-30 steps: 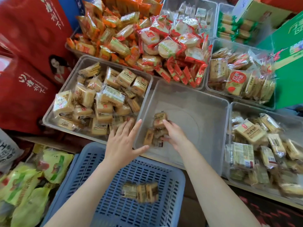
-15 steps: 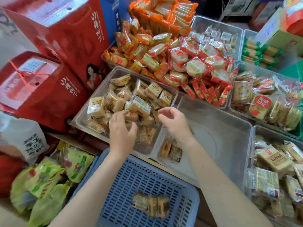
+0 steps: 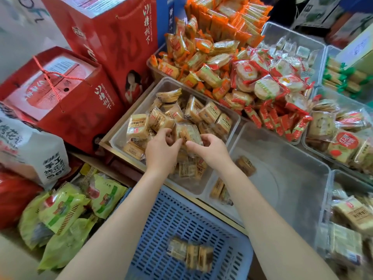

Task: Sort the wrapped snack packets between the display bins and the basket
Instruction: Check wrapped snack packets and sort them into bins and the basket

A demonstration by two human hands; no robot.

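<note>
A: Which step is in hand?

B: A pick from the full bin [image 3: 119, 138], I'd judge. Both hands are down in its heap of tan snack packets [image 3: 210, 113]. The left hand [image 3: 161, 152] has its grip curled into the pile near the bin's middle, fingers closing on a packet [image 3: 188, 134] that sits on top. The right hand [image 3: 212, 150] meets it from the other side, fingers and thumb bent round that same packet's right end.

A: So both grips are clamped on it?

B: Pinching it between them, as far as I can see; the packet's underside is hidden.

A: And the other places?

B: The near-empty bin [image 3: 282, 178], just right of the full one, holds a few packets at its left wall. The blue basket [image 3: 161, 229], at the near edge below the bins, has a small cluster of packets [image 3: 189, 253] lying in it.

A: The next move?

B: Probably lifting the packet clear of its neighbours, then carrying it to the basket or the near-empty bin. Which one, I can't tell.
</note>
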